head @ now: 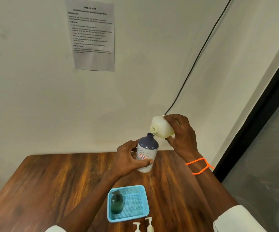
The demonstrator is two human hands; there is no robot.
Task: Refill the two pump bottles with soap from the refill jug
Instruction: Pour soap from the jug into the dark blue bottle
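Both our hands are busy above the wooden table [51,181]: our left hand [127,159] wraps the open blue-topped pump bottle [147,153], while our right hand [182,133] grips the tipped white refill jug [160,128], its spout just beside the bottle's mouth. One green pump bottle [117,204] stands in the blue basket [143,191].

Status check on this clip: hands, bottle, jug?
Left hand grips bottle, lifted. Right hand tips jug, spout at open neck. Nothing in the way.

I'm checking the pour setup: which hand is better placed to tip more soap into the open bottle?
Right. The right hand already grips the tilted cream plastic refill jug above the blue-topped white bottle; the left hand is occupied steadying that bottle.
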